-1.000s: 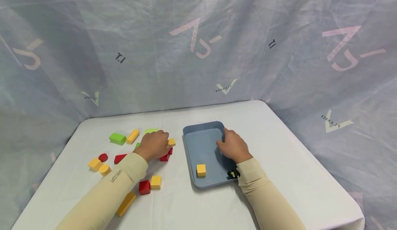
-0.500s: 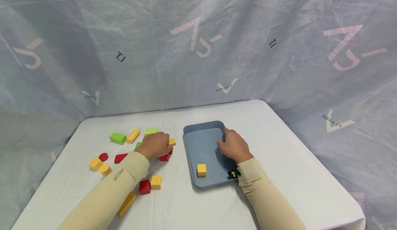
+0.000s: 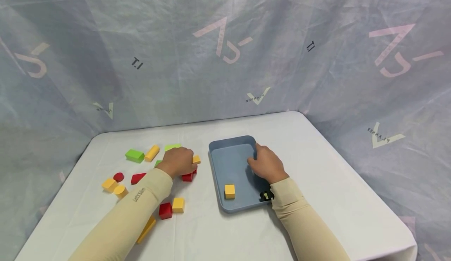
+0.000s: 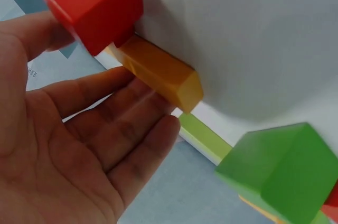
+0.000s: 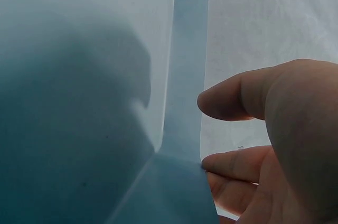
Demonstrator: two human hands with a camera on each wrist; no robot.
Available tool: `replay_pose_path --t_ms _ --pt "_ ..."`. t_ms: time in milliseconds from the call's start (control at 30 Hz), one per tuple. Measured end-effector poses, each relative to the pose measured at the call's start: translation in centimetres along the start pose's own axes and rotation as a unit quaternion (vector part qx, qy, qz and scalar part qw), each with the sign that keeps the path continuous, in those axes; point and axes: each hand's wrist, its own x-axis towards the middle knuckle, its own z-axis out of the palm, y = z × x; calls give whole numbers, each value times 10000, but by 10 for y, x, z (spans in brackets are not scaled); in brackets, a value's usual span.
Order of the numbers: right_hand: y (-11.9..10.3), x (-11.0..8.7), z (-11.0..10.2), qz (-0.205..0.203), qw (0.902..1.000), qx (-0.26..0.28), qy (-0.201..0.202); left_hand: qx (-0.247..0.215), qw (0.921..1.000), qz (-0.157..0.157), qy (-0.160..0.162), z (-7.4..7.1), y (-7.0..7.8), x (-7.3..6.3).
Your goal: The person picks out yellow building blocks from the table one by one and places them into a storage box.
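My left hand (image 3: 179, 162) is low among the blocks left of the tray. In the left wrist view its fingers (image 4: 140, 168) extend right up to an orange rectangular block (image 4: 158, 71). The thumb's end is hidden behind a red block (image 4: 97, 7), which lies against the orange one. My right hand (image 3: 267, 164) is at the right side of a blue-grey tray (image 3: 221, 205). In the right wrist view its thumb (image 5: 227, 101) is at the rim, apart from the forefinger, and the fingertips are at the wall. Inside the tray is a yellow cube (image 3: 230, 191).
A green block (image 3: 135, 155), a yellow cylinder (image 3: 152, 153), a red disc (image 3: 118, 177) and several other blocks lie left of the left arm. Nearer are a red cube (image 3: 165, 211) and a second yellow cube (image 3: 178, 205). A printed grey curtain (image 3: 158, 96) surrounds the white table (image 3: 331, 198).
Both hands stay nearly in place. The whole head view shifts slightly. No block has visibly moved.
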Motion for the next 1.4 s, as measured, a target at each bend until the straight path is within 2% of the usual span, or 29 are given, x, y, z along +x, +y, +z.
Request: replay_pose_path --t_ms 233,633,1133,1400 --pt "0 -1 -2 -14 10000 -7 -22 -22 9999 3 -113 -3 -2 4" --pt "0 2 1 8 10000 -3 -52 -414 9973 -293 -534 -9 -5 7" --pt "0 -2 0 5 10000 -2 14 -283 9983 -122 -485 -14 -2 11" --pt "-2 -1 0 10 10000 -9 -12 -250 9985 -169 -454 -16 -3 12"
